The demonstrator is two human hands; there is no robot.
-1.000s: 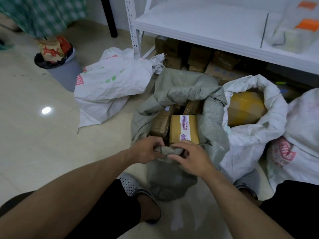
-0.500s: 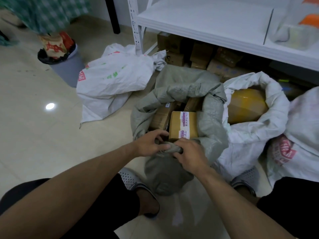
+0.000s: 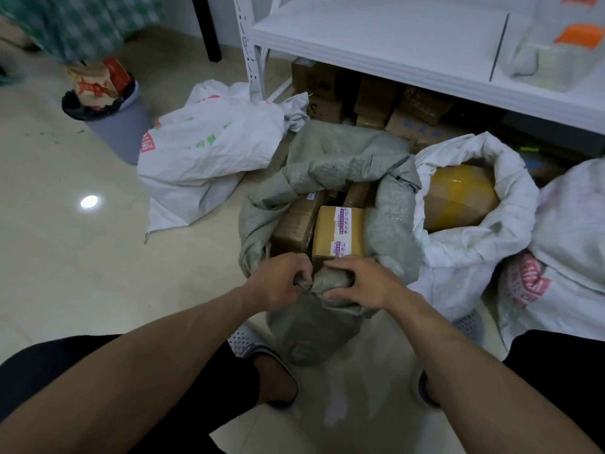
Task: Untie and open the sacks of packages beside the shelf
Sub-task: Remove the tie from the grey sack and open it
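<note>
Dim, cool indoor light with a greenish cast. A small round glare spot (image 3: 89,201) shines on the glossy floor (image 3: 65,273). The white shelf (image 3: 393,44) is brightest; the space beneath it lies in deep shadow. Detail is clearest on the central grey sack (image 3: 393,224); wide-angle distortion bends the shelf edge and stretches the forearms (image 3: 147,371), and the corners look soft.

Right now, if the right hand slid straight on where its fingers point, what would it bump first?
Probably the left hand: the right hand, gripping the grey sack's rolled rim, points leftward at it. Depth is unclear.
</note>
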